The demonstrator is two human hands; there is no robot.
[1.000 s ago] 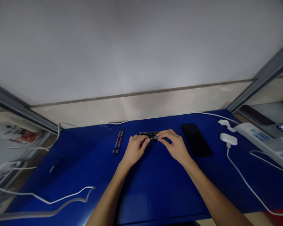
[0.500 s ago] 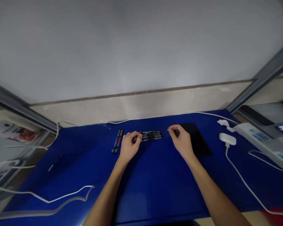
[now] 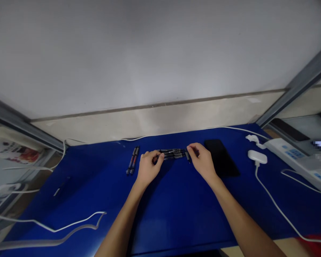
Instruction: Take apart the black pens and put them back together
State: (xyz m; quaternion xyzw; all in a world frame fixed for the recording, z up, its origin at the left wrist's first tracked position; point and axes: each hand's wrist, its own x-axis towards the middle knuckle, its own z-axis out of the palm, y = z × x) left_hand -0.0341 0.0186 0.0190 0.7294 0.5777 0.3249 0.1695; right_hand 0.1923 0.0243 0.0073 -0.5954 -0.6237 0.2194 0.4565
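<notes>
Several dark pens (image 3: 176,155) with grey grips lie side by side on the blue table (image 3: 166,210). My left hand (image 3: 149,167) is closed in a pinch over their left ends, on a pen (image 3: 167,153) that lies slightly aslant over the others. To the right of the row, my right hand (image 3: 202,159) pinches a short dark pen piece (image 3: 187,156) with a greyish section, its lower end pointing down towards the table. Whether that piece is a whole pen is unclear, as the fingers cover part. Two pens with red marks (image 3: 133,160) lie left of my left hand.
Right of my right hand lies a flat black tablet-like slab (image 3: 221,159). Farther right are a white charger (image 3: 257,157) with its cable, crumpled white paper (image 3: 255,141) and a power strip (image 3: 291,151). White cables (image 3: 77,223) cross the left side. A wall (image 3: 160,121) bounds the back.
My right hand has moved slightly left, to the right ends of the pens, and the dark piece in its fingers now points downward. A pen at my left hand now sits aslant.
</notes>
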